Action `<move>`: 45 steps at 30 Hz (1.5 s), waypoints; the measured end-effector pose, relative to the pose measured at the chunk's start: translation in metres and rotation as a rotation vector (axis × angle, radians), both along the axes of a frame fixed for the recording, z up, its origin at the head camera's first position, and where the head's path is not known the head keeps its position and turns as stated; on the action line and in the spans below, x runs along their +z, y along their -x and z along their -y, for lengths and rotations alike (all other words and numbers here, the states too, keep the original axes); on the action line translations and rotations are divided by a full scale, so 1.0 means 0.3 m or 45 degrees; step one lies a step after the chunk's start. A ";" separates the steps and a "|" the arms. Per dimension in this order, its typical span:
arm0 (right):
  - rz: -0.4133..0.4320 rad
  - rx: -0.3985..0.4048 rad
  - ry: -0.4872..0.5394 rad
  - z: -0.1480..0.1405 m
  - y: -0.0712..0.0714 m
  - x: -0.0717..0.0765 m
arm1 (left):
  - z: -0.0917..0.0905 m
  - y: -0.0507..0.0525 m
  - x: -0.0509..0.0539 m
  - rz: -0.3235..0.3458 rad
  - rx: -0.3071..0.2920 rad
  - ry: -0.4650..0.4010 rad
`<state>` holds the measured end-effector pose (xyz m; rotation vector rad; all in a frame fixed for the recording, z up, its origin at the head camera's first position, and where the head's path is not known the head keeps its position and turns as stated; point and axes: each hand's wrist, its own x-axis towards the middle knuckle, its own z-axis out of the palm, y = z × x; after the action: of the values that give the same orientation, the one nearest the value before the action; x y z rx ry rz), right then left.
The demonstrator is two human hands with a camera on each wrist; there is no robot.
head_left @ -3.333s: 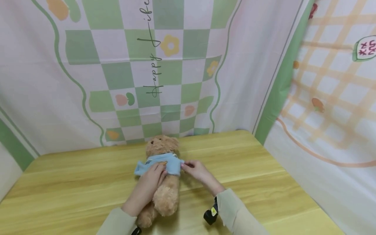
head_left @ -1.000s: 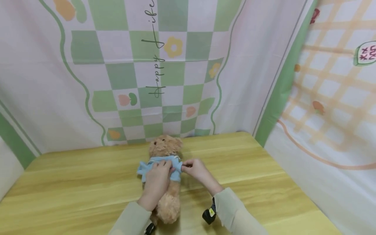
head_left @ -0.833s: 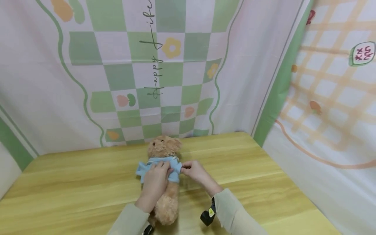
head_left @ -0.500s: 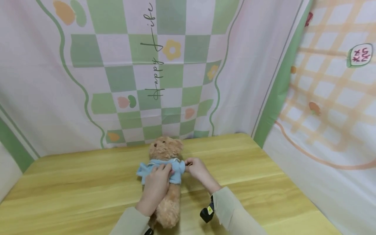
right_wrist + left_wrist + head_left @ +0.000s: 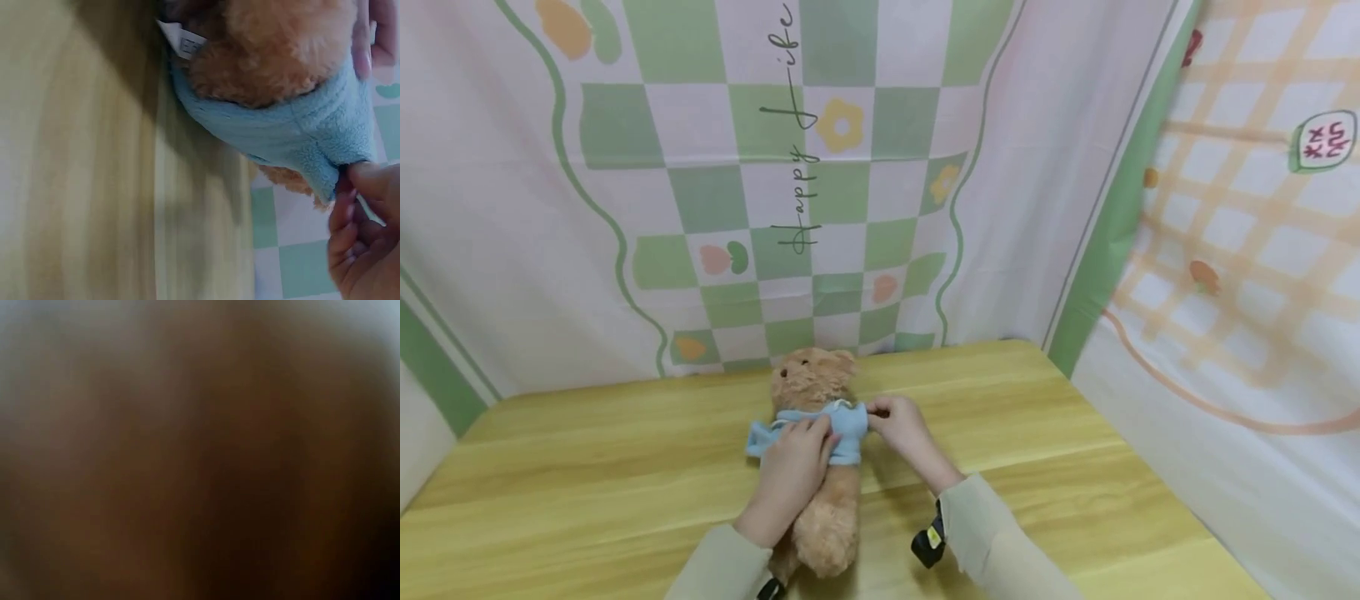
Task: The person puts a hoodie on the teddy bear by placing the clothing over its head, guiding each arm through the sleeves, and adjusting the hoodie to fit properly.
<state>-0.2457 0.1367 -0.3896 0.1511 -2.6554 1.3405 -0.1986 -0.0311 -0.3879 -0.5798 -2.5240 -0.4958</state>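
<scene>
A light-brown teddy bear (image 5: 812, 379) in a light-blue shirt (image 5: 848, 433) lies on its back, head toward the far table edge. My left hand (image 5: 792, 475) lies across its belly and holds the front of the shirt with thumb and fingers. With thumb and fingertips my right hand (image 5: 902, 429) pinches the sleeve end on the right. The right wrist view shows that pinch close up at the cuff of the blue sleeve (image 5: 319, 165); the bear's paw there is hidden. A white label (image 5: 189, 44) sticks out below the shirt hem. The left wrist view is a dark blur.
The wood-grain table (image 5: 1045, 492) extends around the bear. Behind it hangs a green-and-white checked curtain (image 5: 835, 192). An orange-checked curtain (image 5: 1240, 250) hangs along the right side. A black wrist camera (image 5: 928, 546) sits under the right cuff.
The bear's head and upper body have shifted slightly left since half a second ago. My left hand slid a little left and down the shirt; my right hand stays at the sleeve.
</scene>
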 end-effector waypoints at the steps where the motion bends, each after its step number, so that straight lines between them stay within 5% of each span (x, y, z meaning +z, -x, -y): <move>1: 0.008 0.017 0.030 0.000 -0.004 -0.002 | 0.000 0.001 0.000 0.022 0.006 0.003; 8: 0.170 0.271 0.144 -0.010 -0.029 0.013 | -0.004 0.004 -0.001 0.086 0.041 -0.046; 13: 0.210 0.326 0.042 -0.003 -0.051 0.040 | -0.012 0.006 -0.001 0.085 0.064 -0.010; 22: 0.015 0.092 -0.032 0.021 -0.064 0.046 | -0.011 -0.006 -0.006 0.073 0.025 0.008; 31: 0.051 -0.007 0.046 -0.030 0.001 0.026 | -0.003 -0.009 -0.023 0.071 -0.087 -0.001; 35: 0.045 -0.032 0.060 -0.040 0.010 0.023 | -0.015 0.000 -0.034 0.034 -0.080 -0.051; 39: 0.064 0.036 0.065 -0.045 -0.005 0.022 | -0.018 0.009 -0.038 0.010 -0.018 -0.088; 45: -0.028 0.296 0.050 -0.066 -0.039 0.012 | -0.021 0.024 -0.036 -0.008 0.050 -0.123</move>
<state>-0.2338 0.1566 -0.3858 0.4802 -2.6563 1.4456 -0.2056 -0.0248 -0.3987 -0.4945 -2.4852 -0.5965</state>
